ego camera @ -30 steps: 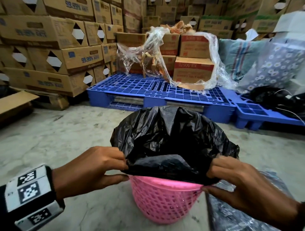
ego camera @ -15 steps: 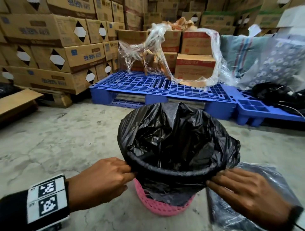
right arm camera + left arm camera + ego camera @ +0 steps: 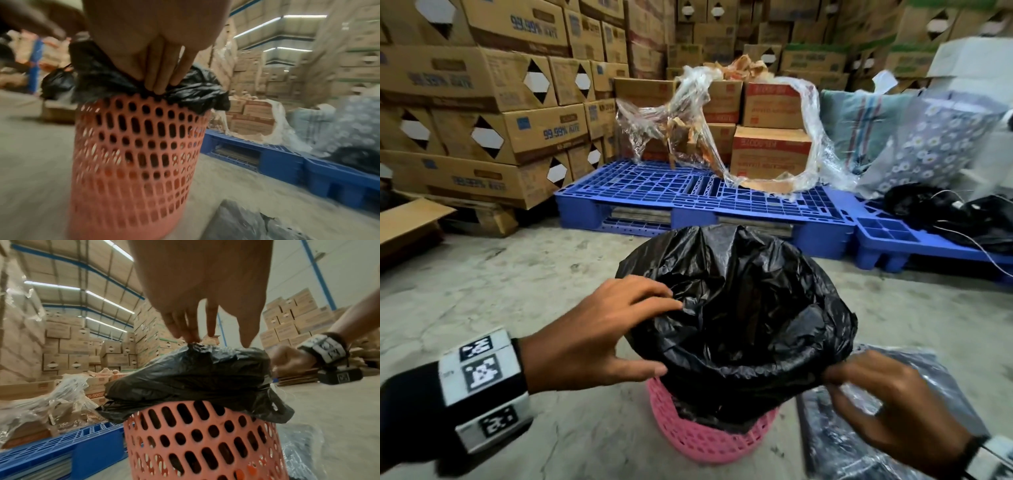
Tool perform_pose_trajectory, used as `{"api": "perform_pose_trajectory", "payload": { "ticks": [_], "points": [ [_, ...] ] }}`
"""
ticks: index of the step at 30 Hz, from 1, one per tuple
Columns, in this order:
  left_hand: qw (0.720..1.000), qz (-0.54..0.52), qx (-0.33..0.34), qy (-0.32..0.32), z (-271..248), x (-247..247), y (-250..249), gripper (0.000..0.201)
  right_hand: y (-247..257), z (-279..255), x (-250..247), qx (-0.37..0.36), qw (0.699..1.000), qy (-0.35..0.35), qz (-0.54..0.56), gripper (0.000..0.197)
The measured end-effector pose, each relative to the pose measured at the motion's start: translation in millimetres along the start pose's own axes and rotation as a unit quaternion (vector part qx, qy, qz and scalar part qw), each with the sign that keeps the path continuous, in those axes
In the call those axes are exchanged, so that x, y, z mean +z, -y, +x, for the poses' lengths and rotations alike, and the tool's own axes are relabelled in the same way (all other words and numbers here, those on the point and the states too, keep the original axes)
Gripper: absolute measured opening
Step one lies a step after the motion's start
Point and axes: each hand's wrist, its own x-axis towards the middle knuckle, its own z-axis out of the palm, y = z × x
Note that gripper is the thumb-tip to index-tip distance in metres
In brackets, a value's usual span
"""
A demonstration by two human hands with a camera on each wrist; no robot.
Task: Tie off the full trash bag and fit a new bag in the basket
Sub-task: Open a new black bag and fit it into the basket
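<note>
While the pink basket (image 3: 709,442) stands upright on the concrete floor (image 3: 482,281), I see the new black bag (image 3: 739,318) sitting inside it, mouth wide, its edge folded down over the rim all round. Pink lattice wall shows only below the overhang. My left hand (image 3: 599,339) is at the bag's left side, fingers spread and nearly straight; left wrist view shows the fingertips (image 3: 192,337) touching the crumpled top edge, maybe nipping a small peak of plastic, I can't tell if it's a real pinch. Thumb lies along the fold near the rim. My right hand (image 3: 893,404) is at the near right of the rim, fingers curled, pinching the folded plastic; right wrist view shows fingertips (image 3: 158,87) pressed together on a bunch of bag right at the basket top. Tracker bands on both wrists.

Just right of the basket, on the floor, lies a shiny plastic-wrapped dark pack (image 3: 859,445), partly under my right hand in the head view. In the right wrist view a knotted black bag (image 3: 57,82) sits on the floor beyond the basket, blurred. Behind: blue pallet (image 3: 688,195) with cardboard boxes (image 3: 770,150) and loose clear wrap (image 3: 688,113), stacked cartons (image 3: 493,133) along the left.
</note>
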Motion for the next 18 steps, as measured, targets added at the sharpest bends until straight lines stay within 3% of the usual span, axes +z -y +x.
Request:
{"api": "perform_pose_trajectory", "payload": {
  "ticks": [2,4,7,12,16,18],
  "points": [
    [0.997,0.015,-0.018,0.069,8.1,6.3,8.6,0.068,4.2,10.3,-10.8,0.011,1.000,-0.004,-0.023,0.033],
    [0.993,0.029,-0.015,0.114,13.5,10.2,15.1,0.063,10.1,23.8,-14.6,-0.016,0.995,0.067,-0.073,0.047],
    [0.989,0.042,-0.004,0.138,14.7,9.4,14.8,0.058,12.5,39.6,-9.4,-0.052,0.979,0.143,-0.134,0.044],
    [0.990,0.032,0.018,0.139,7.3,-0.1,3.0,0.056,13.5,44.0,-21.0,-0.058,0.973,0.198,-0.106,0.033],
    [0.989,-0.017,0.053,0.139,3.1,-2.2,-5.8,0.053,20.6,55.4,-45.0,0.018,0.934,0.354,-0.050,0.050],
    [0.994,-0.048,0.050,0.088,6.5,-4.4,1.5,0.047,27.4,75.7,-58.8,0.038,0.932,0.360,-0.010,0.055]
  ]
}}
